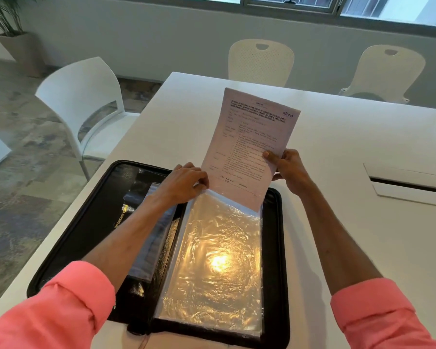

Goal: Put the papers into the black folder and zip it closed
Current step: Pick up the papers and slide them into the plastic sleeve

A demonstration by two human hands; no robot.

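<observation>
The right grip (pixel 288 165) holds a printed paper (pixel 252 142) by its right edge, thumb on the printed face and fingers curled behind. The left grip (pixel 188 180) pinches the far left corner of a clear pocket (pixel 219 260), thumb and fingers closed on the plastic at its mouth.

The paper stands steeply, its long axis running near to far. The headed end points far and leans a little to the right, with the print facing the person. Its near end meets the mouth of the pocket, and the lowest corner seems to sit just inside the plastic.

The pocket lies flat on the right half of the black folder (pixel 91 222), long axis also near to far, with a bright glare of light on it. The folder lies open on the near left part of the white worktop (pixel 337 222), zip edge all round. Its left half shows gold lettering and more plastic pockets under the left forearm. Both arms wear pink cuffs (pixel 73 306).

A cable slot (pixel 408 186) is set into the worktop to the right. A white chair (pixel 86 104) stands left of the worktop, and two cream chairs (pixel 261 61) stand at the far side. A potted plant (pixel 8 23) is in the far left corner.
</observation>
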